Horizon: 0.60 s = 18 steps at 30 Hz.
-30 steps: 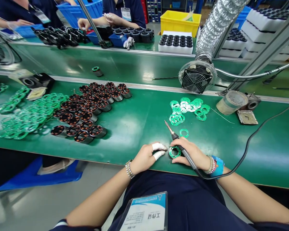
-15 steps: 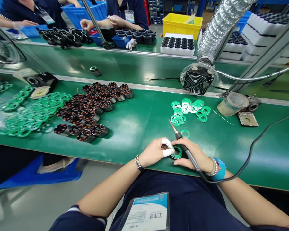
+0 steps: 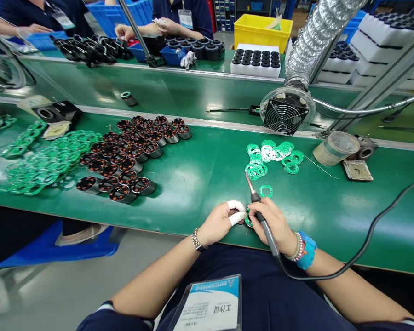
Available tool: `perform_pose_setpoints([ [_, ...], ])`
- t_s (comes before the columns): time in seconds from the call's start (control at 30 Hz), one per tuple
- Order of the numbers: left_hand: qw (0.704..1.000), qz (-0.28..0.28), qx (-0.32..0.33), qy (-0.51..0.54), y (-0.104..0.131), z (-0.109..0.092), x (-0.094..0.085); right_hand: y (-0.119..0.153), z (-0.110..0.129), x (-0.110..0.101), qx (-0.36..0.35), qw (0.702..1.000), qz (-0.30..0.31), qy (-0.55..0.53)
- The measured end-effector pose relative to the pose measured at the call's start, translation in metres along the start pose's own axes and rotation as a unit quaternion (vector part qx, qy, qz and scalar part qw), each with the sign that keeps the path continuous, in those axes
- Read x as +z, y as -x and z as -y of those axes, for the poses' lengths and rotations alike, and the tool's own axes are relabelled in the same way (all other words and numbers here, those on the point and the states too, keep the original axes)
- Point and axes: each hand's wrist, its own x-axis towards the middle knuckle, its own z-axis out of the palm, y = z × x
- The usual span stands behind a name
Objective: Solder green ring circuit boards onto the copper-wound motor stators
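Observation:
A green ring board (image 3: pixel 249 218) sits between my hands near the table's front edge, partly hidden by fingers; what lies under it is hidden. My left hand (image 3: pixel 224 221), with white wraps on thumb and forefinger, pinches at its left side. My right hand (image 3: pixel 274 225) carries a soldering iron (image 3: pixel 266 229), its tip pointing up and away, while its fingertips are at the board's right side. Just beyond lies a single green ring (image 3: pixel 266 191), and farther back are loose green rings (image 3: pixel 256 171). Copper-wound cylinders (image 3: pixel 123 193) stand in rows to the left.
Linked green boards (image 3: pixel 44 163) cover the table's left. A fan (image 3: pixel 285 115) with a foil duct stands at the back. To the right are a round container (image 3: pixel 335 148) and a solder-stand tray (image 3: pixel 358 170). The iron's black cable (image 3: pixel 369 230) arcs rightward. People work across the bench.
My right hand has closed in around the board, and the iron's handle has swung slightly left and more upright. The cable has shifted. My left hand stays at the board.

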Motion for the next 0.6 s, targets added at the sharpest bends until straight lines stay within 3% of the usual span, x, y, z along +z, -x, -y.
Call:
perform_pose_setpoints([
  [0.27,0.999,0.013,-0.030,0.014,0.000,0.004,-0.003,0.018,-0.001,-0.003,0.020,1.000,0.012,0.005],
  [0.6,0.999,0.021,-0.034,-0.012,0.002,0.003,-0.004,0.021,-0.004,0.001,0.016,1.000,0.009,0.006],
])
